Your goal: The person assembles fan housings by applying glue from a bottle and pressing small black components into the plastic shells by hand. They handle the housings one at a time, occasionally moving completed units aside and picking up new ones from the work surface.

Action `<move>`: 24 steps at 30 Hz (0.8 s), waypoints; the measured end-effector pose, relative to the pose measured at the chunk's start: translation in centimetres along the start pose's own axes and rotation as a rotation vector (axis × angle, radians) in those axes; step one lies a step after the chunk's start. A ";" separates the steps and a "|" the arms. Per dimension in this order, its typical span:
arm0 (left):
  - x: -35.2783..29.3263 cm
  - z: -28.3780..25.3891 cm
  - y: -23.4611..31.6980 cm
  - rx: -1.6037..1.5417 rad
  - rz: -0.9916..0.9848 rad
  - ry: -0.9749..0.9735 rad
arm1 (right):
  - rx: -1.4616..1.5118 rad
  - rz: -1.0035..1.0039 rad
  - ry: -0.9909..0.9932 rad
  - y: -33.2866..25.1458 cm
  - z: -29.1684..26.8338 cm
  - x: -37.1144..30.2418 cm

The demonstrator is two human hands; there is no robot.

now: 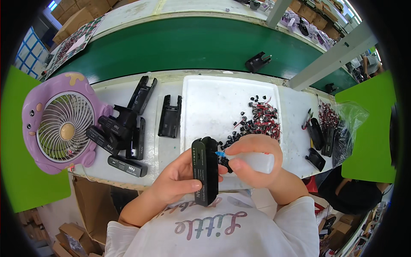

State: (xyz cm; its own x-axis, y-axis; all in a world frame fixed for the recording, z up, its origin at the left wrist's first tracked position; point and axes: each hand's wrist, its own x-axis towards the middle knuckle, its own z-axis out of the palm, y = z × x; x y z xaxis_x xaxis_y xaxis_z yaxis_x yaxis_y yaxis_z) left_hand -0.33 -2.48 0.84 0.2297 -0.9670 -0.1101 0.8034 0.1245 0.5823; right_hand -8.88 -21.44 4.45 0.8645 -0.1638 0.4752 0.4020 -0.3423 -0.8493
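My left hand (180, 180) is closed around a black plastic fan housing (205, 173), held upright in front of my chest. A white squeeze bottle (259, 162) with a blue nozzle (220, 153) is gripped in my right hand (257, 150). The nozzle tip meets the upper part of the housing; whether it touches, I cannot tell. Just beyond my hands, small black parts with red wires (259, 120) lie heaped on a white tray (205, 92). One more black housing (170, 116) lies left of that tray.
A purple desk fan (64, 122) stands at the left beside a pile of black housings (122, 124). At the right are more housings (316, 133) and a clear plastic bag (346, 137). Behind runs a green conveyor belt (184, 47) carrying another housing (258, 62); a metal post (334, 60) rises there.
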 end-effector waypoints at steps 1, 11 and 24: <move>0.0 0.0 0.0 0.004 -0.008 0.002 | 0.005 0.006 0.011 0.0 0.0 0.0; 0.1 0.1 -0.1 0.010 0.000 -0.007 | -0.021 0.030 0.009 0.0 0.2 0.0; -0.7 -1.4 -1.1 -0.053 0.165 -0.090 | -0.896 0.114 -0.066 8.6 -4.5 5.3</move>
State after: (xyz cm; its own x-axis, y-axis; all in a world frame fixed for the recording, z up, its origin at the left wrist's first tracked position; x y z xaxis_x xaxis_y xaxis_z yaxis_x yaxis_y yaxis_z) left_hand -0.59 -1.62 -0.90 0.3126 -0.9481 0.0578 0.7871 0.2926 0.5430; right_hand -2.20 -29.40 0.72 0.9115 -0.1969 0.3610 -0.0490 -0.9236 -0.3801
